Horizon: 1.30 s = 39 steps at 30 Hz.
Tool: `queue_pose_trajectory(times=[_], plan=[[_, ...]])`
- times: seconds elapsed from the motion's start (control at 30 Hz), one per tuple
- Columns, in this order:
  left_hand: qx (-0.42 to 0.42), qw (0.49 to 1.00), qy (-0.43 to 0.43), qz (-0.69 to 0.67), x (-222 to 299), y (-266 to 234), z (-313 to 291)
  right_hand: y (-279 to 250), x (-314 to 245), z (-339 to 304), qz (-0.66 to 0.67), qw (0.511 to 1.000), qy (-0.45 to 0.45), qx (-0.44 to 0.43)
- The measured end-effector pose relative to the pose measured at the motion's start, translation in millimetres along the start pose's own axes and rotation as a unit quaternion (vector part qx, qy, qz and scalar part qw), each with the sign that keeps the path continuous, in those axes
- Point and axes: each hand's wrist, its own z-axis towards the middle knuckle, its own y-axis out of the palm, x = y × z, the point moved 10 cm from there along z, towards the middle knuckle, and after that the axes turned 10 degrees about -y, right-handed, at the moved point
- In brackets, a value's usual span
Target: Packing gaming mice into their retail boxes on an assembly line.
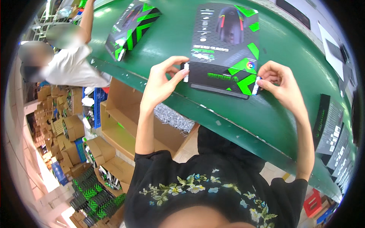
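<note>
A flat black and green mouse box [224,53] lies on the green table in front of me, with a computer mouse pictured on its face. Its near end has a black and green flap [216,78] and a small white tab at each side. My left hand [162,80] pinches the left white tab [186,72] between thumb and fingers. At the opposite corner, my right hand [280,80] closes its thumb and fingertips on the right white tab [255,87]. Whether anything lies inside the box is hidden.
Another black and green box [133,28] sits at the far left of the table [175,34]. Flat black cartons [330,133] overlap along the right edge. Below the table's front edge, a cardboard box [125,114] contains shredded paper [175,119]. A person [72,64] works at left.
</note>
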Motion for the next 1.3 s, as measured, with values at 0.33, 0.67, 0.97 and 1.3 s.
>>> queue_pose_trajectory(times=[0.33,0.67,0.97,1.3], plan=[[-0.081,0.995,0.017,0.060,7.6,9.1,19.0,-5.8,2.9,2.4,-0.001,1.000,0.002,-0.029],[-0.042,0.997,0.052,0.046,10.2,6.2,17.2,-3.7,-25.9,-5.4,-0.103,0.990,-0.094,-0.007],[-0.053,0.995,0.068,0.045,9.5,10.0,7.5,14.6,-74.9,-64.0,-0.327,0.930,-0.165,0.023],[-0.090,0.985,0.086,0.118,29.1,34.2,24.3,193.8,-72.3,-83.3,0.057,0.976,-0.171,-0.119]])
